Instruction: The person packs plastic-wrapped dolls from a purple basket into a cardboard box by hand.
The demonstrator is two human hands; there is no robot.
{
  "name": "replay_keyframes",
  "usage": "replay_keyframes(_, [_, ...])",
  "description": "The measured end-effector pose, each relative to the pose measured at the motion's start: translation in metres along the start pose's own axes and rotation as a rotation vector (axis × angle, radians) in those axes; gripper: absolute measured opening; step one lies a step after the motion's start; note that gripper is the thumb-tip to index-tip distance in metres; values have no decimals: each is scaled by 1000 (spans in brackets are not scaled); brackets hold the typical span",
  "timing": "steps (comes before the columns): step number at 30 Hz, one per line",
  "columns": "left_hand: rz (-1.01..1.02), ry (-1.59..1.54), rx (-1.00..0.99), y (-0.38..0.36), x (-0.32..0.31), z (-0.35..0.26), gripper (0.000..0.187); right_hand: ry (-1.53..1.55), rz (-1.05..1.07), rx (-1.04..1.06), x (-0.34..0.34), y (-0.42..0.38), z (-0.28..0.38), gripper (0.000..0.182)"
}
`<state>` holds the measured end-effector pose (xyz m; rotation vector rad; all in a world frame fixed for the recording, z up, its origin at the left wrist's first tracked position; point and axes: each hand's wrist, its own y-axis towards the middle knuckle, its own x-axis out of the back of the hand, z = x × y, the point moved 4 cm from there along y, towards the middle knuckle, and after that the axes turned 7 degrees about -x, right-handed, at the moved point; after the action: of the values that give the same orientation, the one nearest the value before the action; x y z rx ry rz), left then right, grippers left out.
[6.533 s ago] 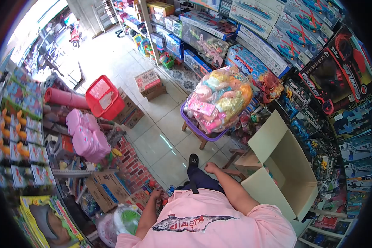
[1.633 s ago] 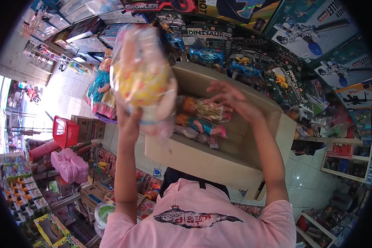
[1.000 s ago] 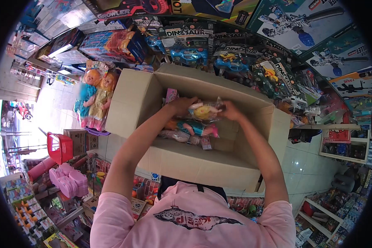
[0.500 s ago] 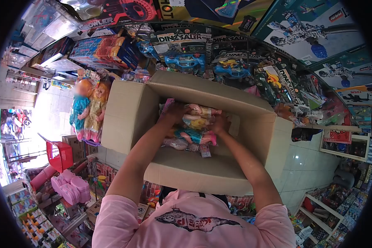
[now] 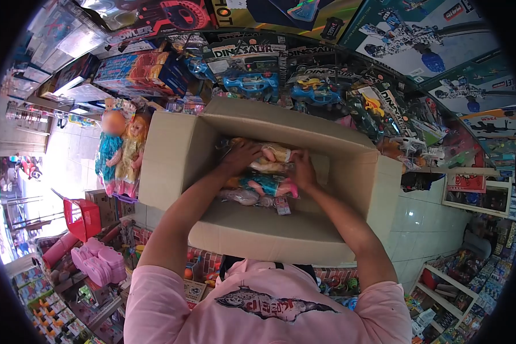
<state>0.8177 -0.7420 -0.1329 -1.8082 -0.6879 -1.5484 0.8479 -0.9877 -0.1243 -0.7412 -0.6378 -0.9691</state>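
Inside an uncovered cardboard box [image 5: 281, 241] lie dolls in clear plastic bags. My left hand [image 5: 242, 157] is curled over the head end of a yellow-dressed doll [image 5: 269, 166], fingers closed on its bag. At the other end, by the feet of the same doll, my right hand [image 5: 304, 167] pinches the plastic. Just below it, nearer to me, lies a doll in a teal dress [image 5: 259, 184] with pink shoes. Another bagged doll [image 5: 241, 198] lies along the near wall, a small printed tag [image 5: 282, 205] beside it.
Two more bagged dolls [image 5: 120, 152] stand left of the box. Behind it hang dinosaur toy packs [image 5: 249, 74], with large boxed toys [image 5: 424, 43] above. A red basket [image 5: 81, 218] and pink plastic cases [image 5: 100, 261] are at left. White shelving [image 5: 450, 292] stands at lower right.
My left hand has shifted slightly and now lies flatter over the yellow-dressed doll's head end. My right hand has drawn in at its feet. The view has moved a little.
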Motion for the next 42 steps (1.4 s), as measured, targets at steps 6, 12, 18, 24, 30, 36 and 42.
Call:
replay_keyframes(6, [269, -170, 212, -3, 24, 3, 61, -169, 254, -4, -15, 2, 8, 59])
replay_keyframes(12, [121, -309, 116, -37, 64, 1, 41, 41, 415, 182, 38, 14, 42, 45])
replay_keyframes(18, [-936, -403, 438, -178, 270, -86, 16, 472, 140, 162, 124, -40, 161, 18])
replay_keyframes(24, [-1237, -366, 921, -321, 202, -148, 9, 698, -128, 557, 97, -164, 287, 7])
replay_keyframes(30, [-1177, -592, 1167, -394, 72, -202, 13, 618, 608, 573, -71, -245, 320, 15])
replay_keyframes(36, [-739, -1060, 1350, -458, -138, -287, 31, 195, 573, 290, -278, -202, 181, 21])
replay_keyframes(42, [-59, -1249, 1535, -513, -251, -379, 53, -592, 540, -78, -315, -158, 15, 40])
